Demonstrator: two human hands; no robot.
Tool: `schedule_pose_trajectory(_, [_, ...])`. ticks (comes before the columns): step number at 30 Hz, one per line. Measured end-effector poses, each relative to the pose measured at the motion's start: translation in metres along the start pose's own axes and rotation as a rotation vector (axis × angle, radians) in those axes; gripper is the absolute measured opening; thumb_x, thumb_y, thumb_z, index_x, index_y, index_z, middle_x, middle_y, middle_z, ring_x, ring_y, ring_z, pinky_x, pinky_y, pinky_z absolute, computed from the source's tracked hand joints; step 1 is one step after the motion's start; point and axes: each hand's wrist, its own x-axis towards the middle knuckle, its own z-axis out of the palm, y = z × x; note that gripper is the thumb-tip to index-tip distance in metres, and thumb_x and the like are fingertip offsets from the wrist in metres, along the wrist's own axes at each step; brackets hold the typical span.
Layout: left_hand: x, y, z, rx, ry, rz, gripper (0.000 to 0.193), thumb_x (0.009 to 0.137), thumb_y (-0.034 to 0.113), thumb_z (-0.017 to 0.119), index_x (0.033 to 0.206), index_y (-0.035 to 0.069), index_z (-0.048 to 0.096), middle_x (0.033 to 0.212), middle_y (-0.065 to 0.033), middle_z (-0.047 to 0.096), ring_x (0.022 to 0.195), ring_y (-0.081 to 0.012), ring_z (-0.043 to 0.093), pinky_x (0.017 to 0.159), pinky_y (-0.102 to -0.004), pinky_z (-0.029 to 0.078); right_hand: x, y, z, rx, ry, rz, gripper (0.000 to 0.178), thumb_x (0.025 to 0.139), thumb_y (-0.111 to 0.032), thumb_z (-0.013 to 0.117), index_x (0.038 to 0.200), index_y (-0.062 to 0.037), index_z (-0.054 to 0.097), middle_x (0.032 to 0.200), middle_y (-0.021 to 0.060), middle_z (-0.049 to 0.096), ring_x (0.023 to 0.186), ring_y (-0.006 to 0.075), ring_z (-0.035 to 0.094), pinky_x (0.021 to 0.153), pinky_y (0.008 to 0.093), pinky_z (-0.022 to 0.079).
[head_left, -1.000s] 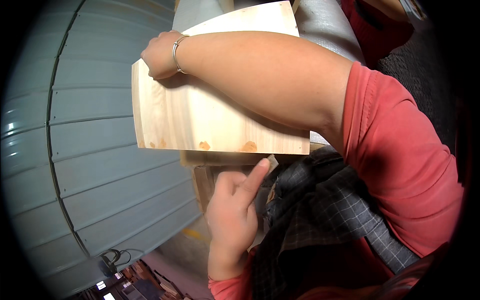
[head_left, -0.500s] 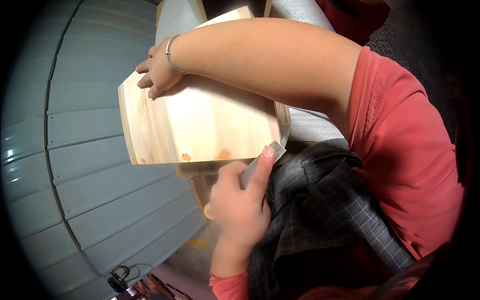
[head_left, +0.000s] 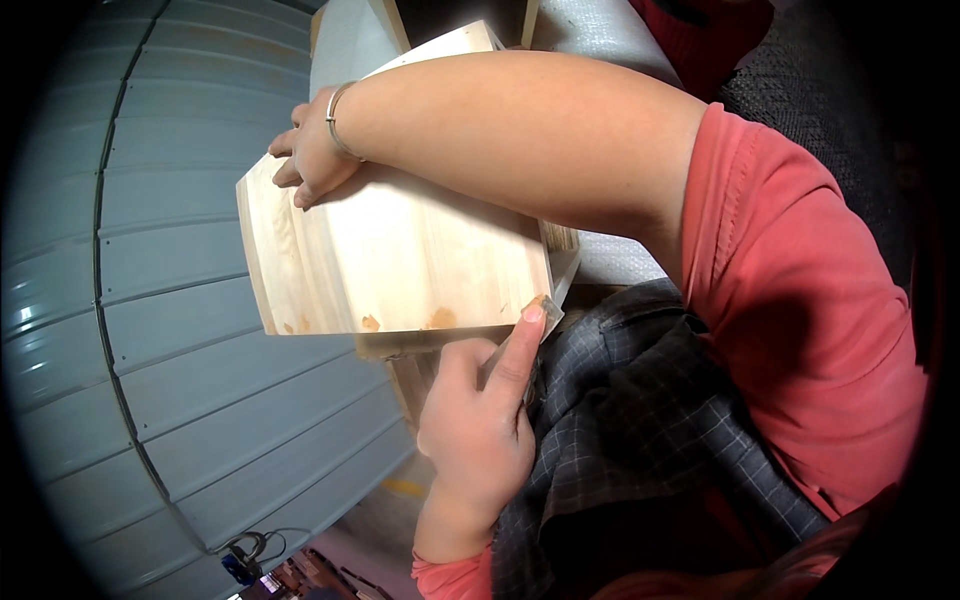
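Observation:
A pale wooden panel (head_left: 420, 260) with slanted edges lies in front of me, with small brown patches near its near edge. My right hand (head_left: 318, 150), a thin metal bangle at its wrist, rests flat on the panel's far left part with its fingers spread. My left hand (head_left: 475, 410) is closed around a flat grey sanding block (head_left: 551, 318). The thumb lies along the block's top, at the panel's near right corner. Most of the block is hidden by the hand. My right forearm covers the panel's far side.
Below the panel shows a wooden part (head_left: 400, 347). White foam sheeting (head_left: 610, 260) lies beyond my forearm, near a dark-faced wooden box (head_left: 465, 20). Grey ribbed metal wall (head_left: 200, 300) runs along the left. A plaid cloth (head_left: 640, 390) covers my lap.
The sanding block and my left thumb have shifted slightly left and down at the panel's corner. My right arm and the panel have moved down a little in the view.

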Motion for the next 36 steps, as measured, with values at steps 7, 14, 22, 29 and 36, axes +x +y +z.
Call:
schedule_pose_trajectory(7, [0.0,-0.001,0.001,-0.142,0.021,-0.09,0.063,0.074,-0.021,0.051,0.125,0.011,0.07,0.084,-0.0052,0.049,0.073,-0.0164,0.05,0.068,-0.0248,0.044,0.0,-0.001,-0.001,-0.043,-0.019,-0.004,0.056,0.101,-0.056,0.036,0.153,-0.036,0.038,0.165,-0.0034,0.022,0.148,0.0269,0.028,0.116,0.0496,0.035])
schedule_pose_trajectory(14, [-0.004,-0.01,-0.023,-0.317,-0.124,-0.129,0.053,0.077,-0.02,0.058,0.12,0.008,0.072,0.088,-0.0056,0.052,0.077,-0.0153,0.052,0.07,-0.0229,0.043,-0.007,0.001,-0.004,-0.047,-0.048,-0.021,0.059,0.102,-0.055,0.035,0.155,-0.0312,0.034,0.165,-0.0021,0.021,0.151,0.0255,0.02,0.121,0.0488,0.025])
schedule_pose_trajectory(22, [0.024,-0.059,-0.072,0.035,0.125,-0.044,0.057,0.08,-0.018,0.058,0.127,0.013,0.069,0.093,-0.006,0.054,0.083,-0.016,0.053,0.074,-0.0236,0.045,-0.102,0.008,0.01,-0.048,0.133,-0.325,0.057,0.1,-0.041,0.048,0.147,-0.0076,0.045,0.157,0.0065,0.039,0.148,0.0235,0.029,0.123,0.0426,0.019])
schedule_pose_trajectory(29, [0.121,-0.072,-0.059,0.143,0.098,0.129,0.056,0.083,-0.009,0.064,0.129,0.022,0.069,0.092,-0.008,0.054,0.078,-0.0208,0.058,0.07,-0.032,0.05,-0.209,0.033,0.061,0.398,0.737,-0.386,0.023,0.09,-0.017,0.067,0.112,-0.0096,0.071,0.124,0.0061,0.068,0.122,0.0242,0.06,0.112,0.0448,0.04])
schedule_pose_trajectory(36, [0.206,-0.049,-0.026,0.134,-0.016,0.254,0.045,0.093,-0.005,0.063,0.128,0.023,0.069,0.1,-0.0073,0.054,0.086,-0.0187,0.055,0.08,-0.0301,0.05,-0.198,0.029,0.09,0.499,0.89,-0.402,0.021,0.09,-0.016,0.067,0.111,-0.0105,0.071,0.124,0.0063,0.067,0.123,0.0259,0.059,0.112,0.0453,0.037])
